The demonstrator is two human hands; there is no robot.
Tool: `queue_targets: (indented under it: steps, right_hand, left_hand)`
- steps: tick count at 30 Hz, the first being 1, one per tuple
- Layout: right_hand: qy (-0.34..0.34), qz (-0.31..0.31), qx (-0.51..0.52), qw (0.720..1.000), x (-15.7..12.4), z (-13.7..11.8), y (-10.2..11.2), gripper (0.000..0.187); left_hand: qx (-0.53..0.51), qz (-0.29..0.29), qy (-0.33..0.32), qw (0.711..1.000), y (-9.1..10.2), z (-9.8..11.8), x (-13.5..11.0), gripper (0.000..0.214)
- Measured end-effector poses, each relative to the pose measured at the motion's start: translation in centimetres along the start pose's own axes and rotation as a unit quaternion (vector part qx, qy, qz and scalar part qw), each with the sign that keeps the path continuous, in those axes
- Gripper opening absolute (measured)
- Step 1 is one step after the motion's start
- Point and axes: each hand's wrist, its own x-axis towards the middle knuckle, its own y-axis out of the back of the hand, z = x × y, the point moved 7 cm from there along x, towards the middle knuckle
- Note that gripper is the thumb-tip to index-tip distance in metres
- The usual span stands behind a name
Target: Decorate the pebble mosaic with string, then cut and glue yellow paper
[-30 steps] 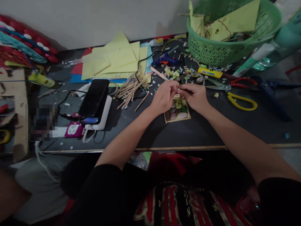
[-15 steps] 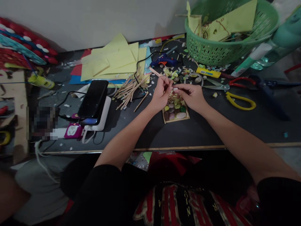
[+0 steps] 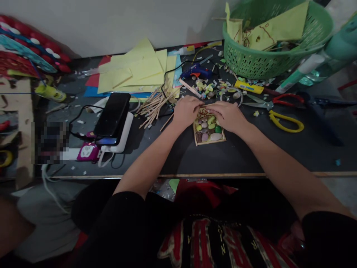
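Observation:
A small wooden-framed board (image 3: 209,138) filled with coloured pebbles lies on the dark table (image 3: 251,156) in front of me. My left hand (image 3: 186,110) and my right hand (image 3: 228,114) rest low at the board's far edge, fingers curled. Between their fingertips they pinch a thin wooden stick (image 3: 205,106), which lies along that far edge. Parts of the fingertips are hidden behind the knuckles.
A heap of wooden sticks (image 3: 154,105) lies left of my hands, with a phone (image 3: 112,114) on a power bank beyond. A blue glue gun (image 3: 196,70), yellow paper (image 3: 136,72), a green basket (image 3: 267,44), scissors (image 3: 279,100) and loose pebbles (image 3: 206,88) crowd the back.
Both hands have come down from above the board to its far edge, bringing the stick down with them.

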Motion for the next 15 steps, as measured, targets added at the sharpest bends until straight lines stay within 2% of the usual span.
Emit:
queue_targets:
  steps: [2, 6, 8, 15]
  right_hand:
    - [0.029, -0.035, -0.051, 0.998, -0.1, -0.1, -0.8, 0.038]
    - [0.079, -0.067, -0.128, 0.986, -0.3, -0.7, -1.1, 0.043]
    - [0.083, -0.072, -0.156, 0.982, -0.3, -1.1, -0.9, 0.042]
    - [0.07, -0.061, -0.107, 0.99, 0.0, -1.4, -0.6, 0.035]
  left_hand:
    - [0.035, -0.025, -0.007, 0.999, -0.3, 0.3, -0.1, 0.026]
    - [0.053, 0.007, 0.003, 0.999, 0.0, 0.5, -0.2, 0.025]
    - [0.055, 0.003, 0.006, 0.998, -0.1, 0.4, -0.2, 0.025]
    - [0.054, -0.043, 0.012, 0.998, -1.1, 0.7, 0.0, 0.025]
